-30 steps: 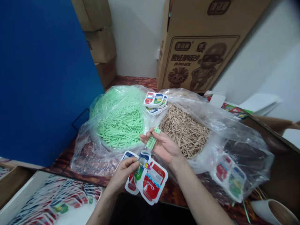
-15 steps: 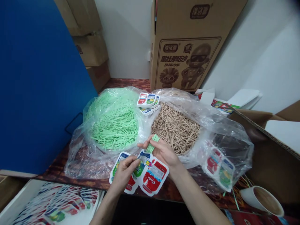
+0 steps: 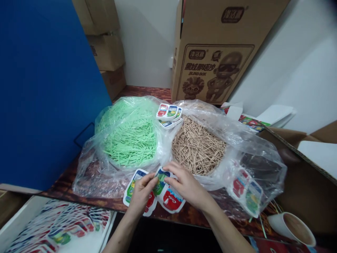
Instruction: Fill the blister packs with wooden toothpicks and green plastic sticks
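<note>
My left hand (image 3: 140, 193) is closed on the left side of a printed three-part pack (image 3: 172, 201) in blue, green and red, held at the table's near edge. My right hand (image 3: 185, 185) lies over the pack's top middle, its fingers pinched together against it. The small bundle of green sticks it carried is hidden under those fingers. Just behind the hands are two clear plastic bags, one heaped with green sticks (image 3: 131, 140) and one with brown wooden sticks (image 3: 197, 147).
A stack of small printed packs (image 3: 168, 114) sits between the bags. Another pack (image 3: 246, 191) lies in the bag at right. A tall cardboard box (image 3: 216, 52) stands behind, a blue panel (image 3: 39, 88) at left, a cup (image 3: 295, 228) at lower right, and a tray of packs (image 3: 65, 228) at lower left.
My right hand came down from in front of the bags with the green sticks and now presses on the pack. My left hand kept its hold on the pack.
</note>
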### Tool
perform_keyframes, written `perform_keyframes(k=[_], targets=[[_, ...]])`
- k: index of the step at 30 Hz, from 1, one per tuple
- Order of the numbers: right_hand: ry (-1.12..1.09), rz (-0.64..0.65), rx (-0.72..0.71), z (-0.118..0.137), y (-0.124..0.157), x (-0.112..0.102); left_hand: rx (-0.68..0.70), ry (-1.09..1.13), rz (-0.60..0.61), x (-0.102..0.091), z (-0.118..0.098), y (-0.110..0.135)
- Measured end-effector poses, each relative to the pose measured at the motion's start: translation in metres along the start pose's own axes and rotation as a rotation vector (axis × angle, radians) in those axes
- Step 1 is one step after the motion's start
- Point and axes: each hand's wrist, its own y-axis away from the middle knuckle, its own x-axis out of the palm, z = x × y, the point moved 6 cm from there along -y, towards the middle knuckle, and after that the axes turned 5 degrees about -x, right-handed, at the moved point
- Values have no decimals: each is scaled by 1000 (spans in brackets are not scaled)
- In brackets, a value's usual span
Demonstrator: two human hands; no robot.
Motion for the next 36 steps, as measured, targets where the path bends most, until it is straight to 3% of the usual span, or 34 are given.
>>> perform_keyframes(k=[5,7,10,12,16,19,25,31,33,36], targets=[[129,-38,2,-5,4,2,-54,33,84,1,-1,5],[180,2,-30,-3,8,7,-117,1,184,3,0,8],[199,56,-124,9,14,14,-235,-143,427,13,4,17],[178,31,-122,14,19,13,-227,-238,494,17,4,19],[109,-108,70,3,31,4,-96,-343,349,18,-5,14],[146,-149,143,-13,39,2,-96,-381,318,21,-5,13],[266,-285,154,-30,52,2,-164,-379,381,23,-4,22],[390,-321,72,-24,56,14,-132,-308,298,25,4,16],[355,-326,101,-25,55,15,-158,-254,262,25,13,14],[113,-300,221,-35,55,12,-209,-187,214,24,27,13]])
